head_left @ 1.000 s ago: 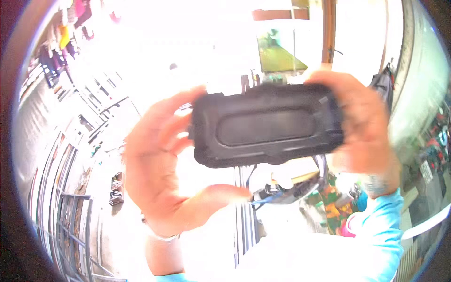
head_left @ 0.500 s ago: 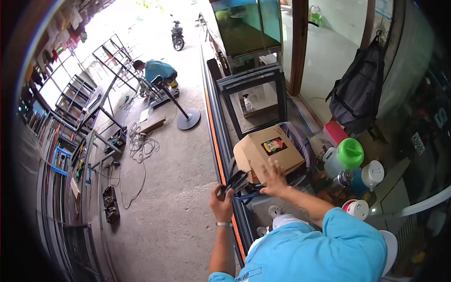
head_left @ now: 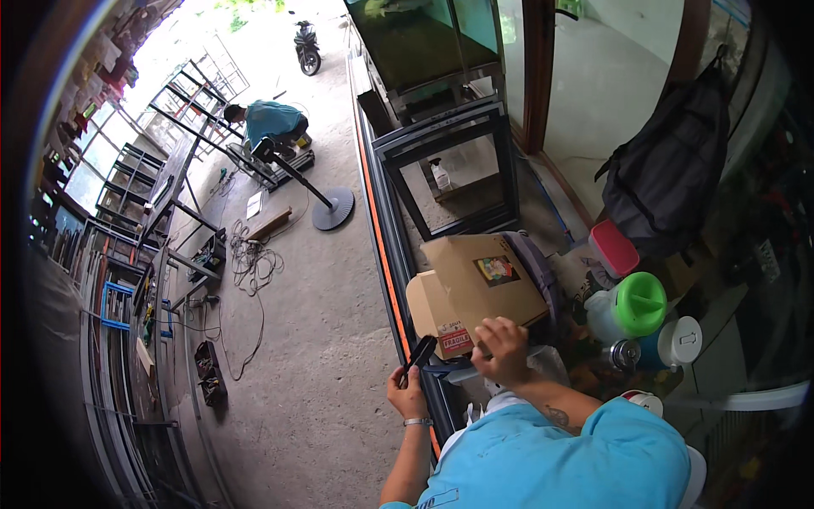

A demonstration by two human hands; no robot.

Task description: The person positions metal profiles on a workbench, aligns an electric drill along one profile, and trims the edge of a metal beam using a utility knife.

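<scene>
My left hand [head_left: 405, 392], with a light band at the wrist, grips a slim black object [head_left: 419, 355] whose kind I cannot make out. It points up toward the front corner of a brown cardboard box [head_left: 473, 280]. The box's flap stands raised, with a colourful picture on top and a red and white label [head_left: 455, 338] on its side. Close to the box's near edge is my right hand [head_left: 505, 352]. Its fingers are curled, and a small dark thing shows at the fingertips, too little of it to name.
Beside the box stand a jug with a green lid [head_left: 640, 304], a pink container [head_left: 614, 248] and a white-lidded jar [head_left: 681, 341]. A black backpack [head_left: 666, 161] hangs at right. Dark frames [head_left: 449, 174] lean behind. Long bars [head_left: 386, 280] run along the left; farther off, another person [head_left: 273, 121] crouches.
My right hand has gone from spread fingers to curled ones and drawn slightly back from the box. The box's flap sits more open, showing the label. The black object in my left hand looks narrower.
</scene>
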